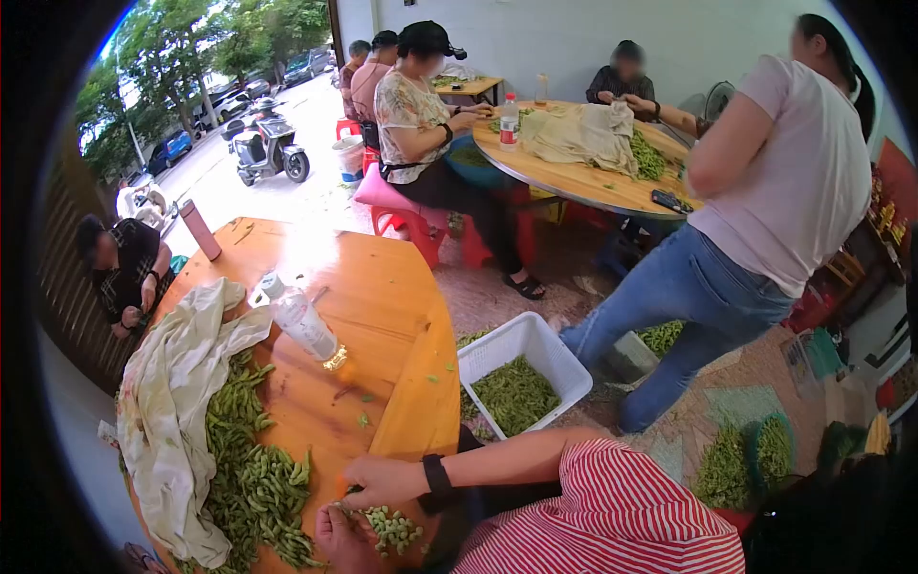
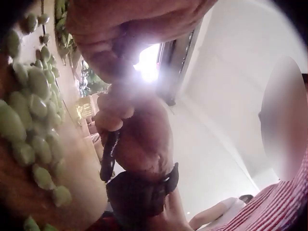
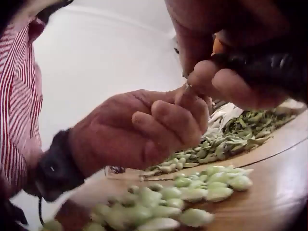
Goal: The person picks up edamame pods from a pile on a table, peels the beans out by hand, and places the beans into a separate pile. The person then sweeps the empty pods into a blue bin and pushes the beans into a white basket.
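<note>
My left hand (image 1: 346,538) and right hand (image 1: 387,478) meet at the front edge of the wooden table. In the right wrist view, the curled fingers of the left hand (image 3: 149,127) pinch a bean pod mostly hidden between the fingertips. The right hand grips a small tool with a black handle (image 2: 109,156); its working end is hidden, so I cannot tell its kind. Right beside the hands lies a small pile of pale green shelled beans (image 1: 392,529). Left of them spreads a big heap of green bean pods (image 1: 258,478).
A cream cloth (image 1: 172,421) partly covers the pods. A clear bottle (image 1: 304,320) and a pink flask (image 1: 200,230) stand on the wooden table (image 1: 402,354). On the floor, a white basket (image 1: 564,359) holds green pods. A person in jeans (image 1: 679,297) stands close by; others sit around.
</note>
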Tool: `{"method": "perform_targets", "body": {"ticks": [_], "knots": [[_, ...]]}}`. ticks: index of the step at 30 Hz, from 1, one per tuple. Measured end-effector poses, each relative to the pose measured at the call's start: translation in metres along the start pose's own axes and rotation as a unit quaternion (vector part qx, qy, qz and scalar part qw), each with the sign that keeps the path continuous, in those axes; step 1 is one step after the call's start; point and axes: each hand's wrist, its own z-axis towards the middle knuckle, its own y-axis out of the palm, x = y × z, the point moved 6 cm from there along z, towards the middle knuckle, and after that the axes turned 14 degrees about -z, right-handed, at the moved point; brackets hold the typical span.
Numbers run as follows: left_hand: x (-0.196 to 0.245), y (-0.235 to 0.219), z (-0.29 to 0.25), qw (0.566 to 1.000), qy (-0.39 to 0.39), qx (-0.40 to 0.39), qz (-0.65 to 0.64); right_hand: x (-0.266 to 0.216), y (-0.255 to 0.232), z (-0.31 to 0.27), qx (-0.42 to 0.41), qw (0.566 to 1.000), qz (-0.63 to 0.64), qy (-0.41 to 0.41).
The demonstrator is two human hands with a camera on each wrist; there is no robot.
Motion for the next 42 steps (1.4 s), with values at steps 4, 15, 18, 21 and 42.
{"method": "perform_targets", "body": {"ticks": [4, 15, 18, 21, 42], "knots": [[-0.005, -0.002, -0.001, 0.997, -0.072, 0.021, -0.030, -0.013, -0.001, -0.001, -0.008, 0.997, -0.035, -0.063], [-0.008, -0.022, 0.013, 0.982, 0.107, -0.087, 0.131, 0.004, 0.008, 0.014, 0.021, 0.998, 0.022, 0.050], [-0.027, -0.031, 0.018, 0.979, -0.063, -0.038, -0.188, -0.008, 0.002, 0.010, 0.007, 0.999, 0.035, 0.035], [-0.037, -0.046, 0.025, 0.978, -0.005, -0.138, -0.157, -0.017, -0.004, 0.007, -0.019, 1.000, 0.005, 0.011], [-0.012, -0.017, 0.005, 0.997, 0.002, 0.074, 0.005, -0.028, 0.003, 0.002, -0.005, 0.970, -0.231, -0.079]]}}
